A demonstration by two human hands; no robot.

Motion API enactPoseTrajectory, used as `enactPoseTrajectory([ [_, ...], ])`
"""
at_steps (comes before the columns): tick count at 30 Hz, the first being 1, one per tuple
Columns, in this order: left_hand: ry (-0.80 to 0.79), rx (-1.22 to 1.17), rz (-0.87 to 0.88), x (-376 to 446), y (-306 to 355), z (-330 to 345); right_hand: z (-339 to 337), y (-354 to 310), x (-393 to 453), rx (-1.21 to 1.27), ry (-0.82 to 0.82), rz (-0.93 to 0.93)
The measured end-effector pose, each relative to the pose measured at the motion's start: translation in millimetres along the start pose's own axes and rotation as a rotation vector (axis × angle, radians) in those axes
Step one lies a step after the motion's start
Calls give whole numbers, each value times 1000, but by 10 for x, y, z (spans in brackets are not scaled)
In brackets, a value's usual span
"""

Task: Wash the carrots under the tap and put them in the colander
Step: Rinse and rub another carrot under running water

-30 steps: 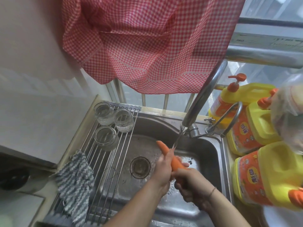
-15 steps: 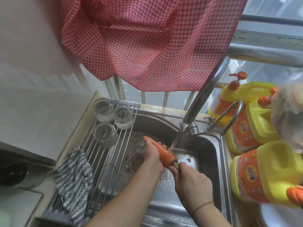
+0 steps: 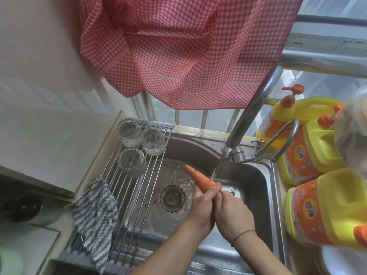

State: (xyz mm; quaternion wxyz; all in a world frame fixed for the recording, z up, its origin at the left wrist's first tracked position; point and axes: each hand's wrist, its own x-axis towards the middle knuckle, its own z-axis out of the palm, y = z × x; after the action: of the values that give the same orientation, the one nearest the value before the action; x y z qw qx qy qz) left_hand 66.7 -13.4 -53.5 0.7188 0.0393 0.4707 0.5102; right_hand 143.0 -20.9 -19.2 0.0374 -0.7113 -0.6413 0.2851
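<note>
**A:** Small kitchen sink (image 3: 258,187) under a window, red checked curtain (image 3: 178,52) across the top of the frame. Starting nearest the camera: both forearms come up from the bottom edge and meet mid-frame. The left hand (image 3: 202,207) has its fingers wrapped round the thick end of the carrot (image 3: 200,178), and the right hand (image 3: 232,211) is pressed right against it, fingers curled in on the same end as far as I can tell.

**B:** And the carrot itself?

**A:** Centre of the frame, over the drain (image 3: 172,198), tip pointing upper left. Half a second back the hands were apart with the right one at the stub end; now they've closed up together and the stream from the tap (image 3: 256,104) lands on the carrot's middle. Reads to me like rubbing mid-wash, not finished.

**B:** Colander?

**A:** Can't spot one. Further back on the left there's a roll-up rack (image 3: 127,187) with a striped cloth (image 3: 95,211) and three glass jars (image 3: 131,161); yellow detergent jugs (image 3: 325,211) along the right edge.
</note>
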Motion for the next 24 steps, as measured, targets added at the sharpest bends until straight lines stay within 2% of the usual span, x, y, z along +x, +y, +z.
enactPoseTrajectory([
  [5, 3, 40, 21, -68, -15, -20, 28, -43, 32, -64, -18, -43],
  [10, -27, 149, 146, -32, 19, -59, -48, -34, 37, 4, -94, -146],
  [13, -92, 353, 221, -8, 73, -135, -85, 9, 81, 101, -120, -191],
  [17, -105, 687, 366, -6, 166, -215, -71, 12, 74, 110, -70, -219],
  [21, -168, 842, 371, -42, 243, -214, 18, 7, 29, 223, -14, -171],
  [24, -149, 980, 417, -37, 215, -290, 22, 9, 43, 253, -36, -159],
])
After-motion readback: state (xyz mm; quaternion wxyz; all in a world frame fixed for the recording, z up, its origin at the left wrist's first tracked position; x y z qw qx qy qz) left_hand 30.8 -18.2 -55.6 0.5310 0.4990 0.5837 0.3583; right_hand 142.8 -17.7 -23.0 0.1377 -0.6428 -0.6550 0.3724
